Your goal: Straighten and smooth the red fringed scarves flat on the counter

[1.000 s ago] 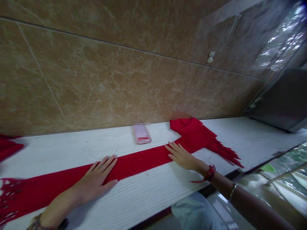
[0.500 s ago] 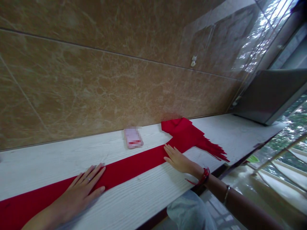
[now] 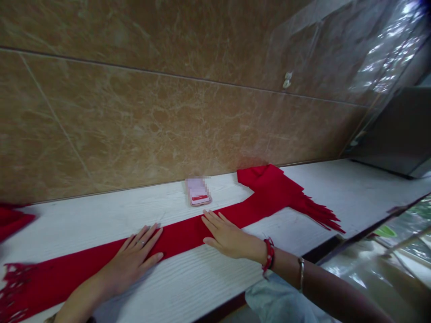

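Note:
A long red scarf point(image 3: 183, 235) lies flat across the white tabletop, its right part folded over at an angle with fringe point(image 3: 321, 211) spread toward the right. Another fringed end shows at the lower left. My left hand point(image 3: 129, 260), a ring on one finger, rests palm down on the left half of the scarf, fingers stretched out. To its right, my right hand point(image 3: 227, 235) also lies flat on the cloth near the middle, fingers extended. Neither hand grips anything.
A phone point(image 3: 198, 193) in a pinkish case lies behind the scarf near the tiled wall point(image 3: 161, 125). More red cloth point(image 3: 13, 220) sits at the far left. A dark grey box-like object point(image 3: 393, 130) stands at the right end of the white tabletop point(image 3: 202, 282).
My right hand has slid left along the scarf, closer to my left hand. The view has turned left, bringing the scarf's left fringe and more red cloth into sight.

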Action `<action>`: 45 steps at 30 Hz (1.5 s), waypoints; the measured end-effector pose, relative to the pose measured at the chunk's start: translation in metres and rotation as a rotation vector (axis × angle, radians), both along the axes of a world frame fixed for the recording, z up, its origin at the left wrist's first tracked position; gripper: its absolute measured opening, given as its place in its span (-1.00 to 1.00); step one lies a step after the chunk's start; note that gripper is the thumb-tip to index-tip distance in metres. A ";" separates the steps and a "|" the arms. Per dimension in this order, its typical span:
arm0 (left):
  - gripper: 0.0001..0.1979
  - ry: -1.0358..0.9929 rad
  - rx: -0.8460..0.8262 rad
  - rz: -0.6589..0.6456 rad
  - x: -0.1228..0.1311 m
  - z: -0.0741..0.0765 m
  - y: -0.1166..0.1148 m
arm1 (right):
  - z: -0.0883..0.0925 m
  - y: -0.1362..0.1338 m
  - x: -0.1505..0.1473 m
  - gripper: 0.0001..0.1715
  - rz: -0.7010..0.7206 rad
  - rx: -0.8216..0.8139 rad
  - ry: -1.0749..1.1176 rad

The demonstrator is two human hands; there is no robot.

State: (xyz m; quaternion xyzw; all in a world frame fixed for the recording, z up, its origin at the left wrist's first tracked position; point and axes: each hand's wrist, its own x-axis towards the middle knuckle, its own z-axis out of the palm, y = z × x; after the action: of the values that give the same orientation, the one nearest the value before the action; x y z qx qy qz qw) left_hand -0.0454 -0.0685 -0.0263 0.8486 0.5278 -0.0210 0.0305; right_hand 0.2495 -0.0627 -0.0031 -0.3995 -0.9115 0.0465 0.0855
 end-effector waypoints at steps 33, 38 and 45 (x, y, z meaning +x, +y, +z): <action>-0.63 0.116 0.161 0.127 -0.140 0.046 -0.087 | -0.027 0.007 -0.096 -0.50 0.336 0.102 0.175; -0.50 0.191 0.085 0.090 -0.137 0.056 -0.085 | -0.016 -0.008 -0.143 -0.61 0.452 0.109 0.255; -0.64 0.175 0.173 0.119 -0.139 0.044 -0.078 | -0.002 -0.015 -0.192 -0.78 0.495 0.152 0.124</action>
State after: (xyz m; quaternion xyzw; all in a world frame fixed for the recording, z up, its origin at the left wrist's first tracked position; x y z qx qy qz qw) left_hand -0.1848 -0.1463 0.0179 0.8102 0.5776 -0.0477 -0.0876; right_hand 0.0580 -0.0773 -0.0048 -0.1531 -0.9754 0.0219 0.1570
